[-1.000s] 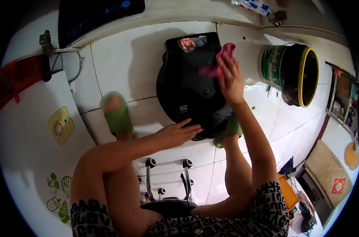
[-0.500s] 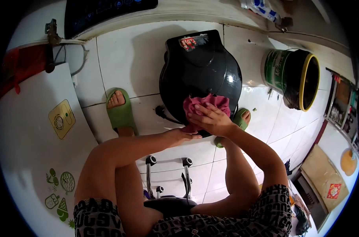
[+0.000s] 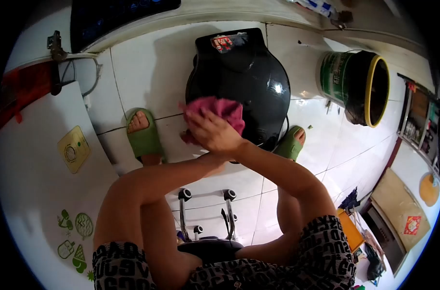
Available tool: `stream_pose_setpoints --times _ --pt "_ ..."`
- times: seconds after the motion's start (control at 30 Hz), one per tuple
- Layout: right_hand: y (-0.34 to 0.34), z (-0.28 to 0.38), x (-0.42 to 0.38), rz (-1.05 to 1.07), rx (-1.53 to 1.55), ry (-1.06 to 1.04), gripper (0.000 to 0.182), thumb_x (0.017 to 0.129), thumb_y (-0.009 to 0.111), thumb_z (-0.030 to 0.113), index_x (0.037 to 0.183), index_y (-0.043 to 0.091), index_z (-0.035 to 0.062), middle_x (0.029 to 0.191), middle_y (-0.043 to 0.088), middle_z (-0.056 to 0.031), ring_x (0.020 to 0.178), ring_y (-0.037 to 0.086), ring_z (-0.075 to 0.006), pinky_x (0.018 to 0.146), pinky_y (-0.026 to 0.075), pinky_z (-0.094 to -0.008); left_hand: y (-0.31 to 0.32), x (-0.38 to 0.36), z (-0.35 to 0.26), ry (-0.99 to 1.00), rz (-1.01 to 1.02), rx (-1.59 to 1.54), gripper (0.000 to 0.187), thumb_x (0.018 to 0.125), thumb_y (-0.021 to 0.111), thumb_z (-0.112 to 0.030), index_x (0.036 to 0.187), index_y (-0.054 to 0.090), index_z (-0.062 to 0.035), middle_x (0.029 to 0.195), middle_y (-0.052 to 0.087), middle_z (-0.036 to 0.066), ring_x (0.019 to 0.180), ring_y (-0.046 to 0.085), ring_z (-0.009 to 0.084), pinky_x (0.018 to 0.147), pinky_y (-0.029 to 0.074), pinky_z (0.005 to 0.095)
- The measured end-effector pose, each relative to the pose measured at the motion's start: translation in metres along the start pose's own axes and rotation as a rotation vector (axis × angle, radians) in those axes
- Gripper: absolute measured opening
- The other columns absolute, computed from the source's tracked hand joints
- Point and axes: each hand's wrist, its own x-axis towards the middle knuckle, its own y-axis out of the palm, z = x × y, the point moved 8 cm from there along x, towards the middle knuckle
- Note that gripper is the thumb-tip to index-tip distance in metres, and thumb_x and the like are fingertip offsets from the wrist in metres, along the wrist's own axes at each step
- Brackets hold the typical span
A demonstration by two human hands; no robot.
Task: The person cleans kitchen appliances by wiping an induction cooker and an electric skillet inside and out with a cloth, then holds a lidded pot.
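floor left of cooker (image 3: 239, 77): free | right: bucket (image 3: 357, 87) near

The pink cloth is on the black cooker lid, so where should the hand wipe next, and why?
Probably sweep the pink cloth rightward. The right hand presses it on the near-left edge of the black cooker lid, so the glossy right side lies uncovered beside it.

Brightness: moderate, even indoor light; white floor tiles (image 3: 147, 63) bright, far-left corner dim.
Glare: small white highlight on the glossy black appliance lid (image 3: 277, 88); soft sheen on tiles right of it.
Shadows: soft grey shadow on the floor left of the appliance; darker shade beneath the legs.
Distortion: strong fisheye; tile joints curve, black vignette fills all corners.
Sharpness: centre fairly crisp; right hand (image 3: 211, 131) and pink cloth (image 3: 219, 107) slightly smeared; edges soft.
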Motion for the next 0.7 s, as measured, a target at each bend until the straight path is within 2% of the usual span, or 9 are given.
stream_pose_setpoints --times 0.07,0.17,0.2,0.3,0.37,0.43,0.47,0.57,0.7 --pt "-0.007 0.007 -0.04 0.04 0.174 -0.099 0.035 0.074 0.059 0.021 0.106 0.067 0.0077 0.123 0.056 -0.0069 0.133 0.036 -0.0313 0.108 0.032 -0.0492 0.002 -0.002 0.0 -0.009 0.011 -0.028 0.041 0.083 0.053 -0.035 0.112 0.068 -0.0113 0.149 0.034 0.008 0.142 0.015 0.0257 0.117 0.001 0.0422" --pt "-0.027 -0.021 -0.102 0.224 0.128 -0.023 0.043 0.076 0.065 0.018 0.119 0.063 0.018 0.135 0.051 -0.0038 0.135 0.036 -0.0239 0.111 0.029 -0.0489 0.008 -0.004 -0.001 -0.036 0.032 -0.076 0.042 0.082 0.053 -0.037 0.112 0.069 -0.0119 0.15 0.033 0.008 0.143 0.013 0.0259 0.117 0.0 0.0419" --pt "-0.019 -0.039 -0.125 0.206 0.068 0.009 0.046 0.075 0.067 0.017 0.12 0.062 0.0188 0.138 0.048 -0.0042 0.136 0.035 -0.0265 0.111 0.028 -0.0491 0.012 -0.004 -0.004 -0.04 0.022 -0.072 0.042 0.082 0.053 -0.037 0.112 0.069 -0.0121 0.15 0.032 0.008 0.143 0.012 0.0259 0.117 -0.001 0.0418" --pt "-0.08 -0.094 -0.105 0.027 -0.073 0.344 0.048 0.075 0.066 0.015 0.123 0.061 0.0173 0.142 0.045 -0.0079 0.137 0.032 -0.0344 0.112 0.025 -0.051 0.021 0.001 -0.011 -0.016 0.031 0.067 0.041 0.08 0.055 -0.039 0.101 0.072 -0.0083 0.141 0.041 0.008 0.138 0.021 0.027 0.117 0.002 0.0405" --pt "-0.102 -0.127 -0.081 -0.246 -0.094 0.671 0.049 0.074 0.066 0.016 0.123 0.061 0.0156 0.142 0.044 -0.0095 0.136 0.031 -0.038 0.112 0.022 -0.0553 0.012 -0.002 -0.006 0.013 0.004 0.101 0.042 0.078 0.056 -0.041 0.094 0.073 -0.0058 0.132 0.049 0.008 0.135 0.026 0.0274 0.116 0.003 0.0413" --pt "-0.121 -0.128 -0.047 -0.406 -0.16 0.787 0.056 0.079 0.059 0.01 0.134 0.051 0.0117 0.144 0.041 -0.012 0.135 0.031 -0.0418 0.113 0.024 -0.0479 -0.003 -0.009 0.001 0.003 -0.12 0.02 0.041 0.078 0.056 -0.04 0.094 0.073 -0.0067 0.126 0.054 0.008 0.134 0.028 0.0278 0.116 0.003 0.0433" --pt "-0.108 -0.128 -0.029 -0.413 -0.161 0.791 0.056 0.079 0.059 0.01 0.134 0.051 0.0117 0.144 0.041 -0.012 0.135 0.031 -0.0418 0.113 0.024 -0.0479 -0.008 -0.011 0.003 0.0 -0.158 -0.007 0.04 0.079 0.055 -0.04 0.094 0.073 -0.007 0.124 0.055 0.008 0.134 0.029 0.0279 0.116 0.003 0.044" --pt "-0.078 -0.105 0.02 -0.483 0.083 0.508 0.043 0.077 0.064 0.02 0.117 0.061 0.0074 0.141 0.045 -0.0109 0.133 0.033 -0.0414 0.109 0.025 -0.0565 0.012 -0.003 -0.003 0.028 0.1 0.471 0.045 0.094 0.036 -0.051 0.111 0.063 -0.019 0.115 0.059 -0.006 0.128 0.038 0.0153 0.116 0.014 0.0369" --pt "-0.045 -0.025 -0.005 -0.135 -0.041 0.16 0.05 0.075 0.066 0.026 0.121 0.061 0.0076 0.141 0.046 -0.0061 0.136 0.033 -0.0332 0.109 0.029 -0.0509 -0.01 -0.008 0.011 0.032 0.017 0.16 0.046 0.084 0.051 -0.046 0.107 0.069 -0.0109 0.124 0.059 0.002 0.132 0.033 0.0224 0.115 0.015 0.038"
